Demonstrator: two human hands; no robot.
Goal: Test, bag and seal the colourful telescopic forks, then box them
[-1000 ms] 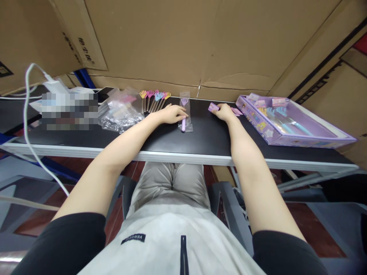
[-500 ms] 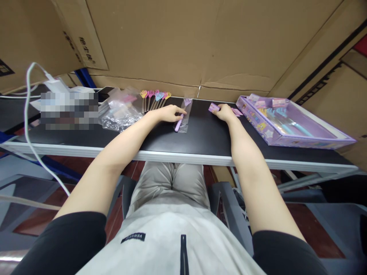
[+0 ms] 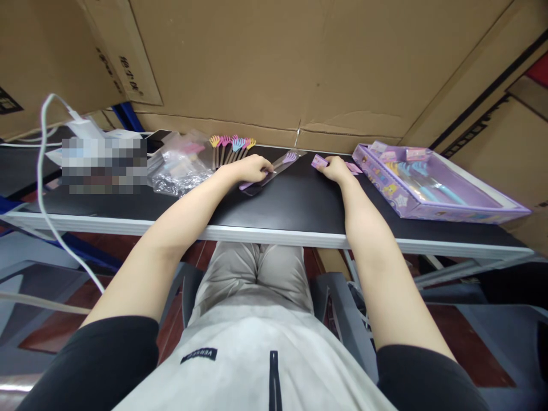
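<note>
My left hand (image 3: 257, 169) is closed on a purple back scratcher (image 3: 290, 157) with a claw-shaped head, inside a clear plastic sleeve (image 3: 276, 170). The sleeve slants over the black table, its clawed end toward the far right; the handle's lower end shows below my fingers. My right hand (image 3: 336, 169) pinches a small purple printed card (image 3: 319, 162) close to the table. More pink cards (image 3: 353, 168) lie just beyond that hand's right side. Left of the sleeve is a row of several colourful back scratchers (image 3: 233, 147), partly behind my left hand.
A purple display box (image 3: 398, 200) holding several packed back scratchers stands on the right of the table (image 3: 295, 205). Crumpled clear bags (image 3: 180, 171) lie at left, near a white cable (image 3: 41, 148). A cardboard wall (image 3: 257, 68) closes off the back.
The sleeved back scratcher has turned from nearly upright to a slant, its head now pointing right. My left hand has shifted slightly left and closed on it. My right hand stays put with the card.
</note>
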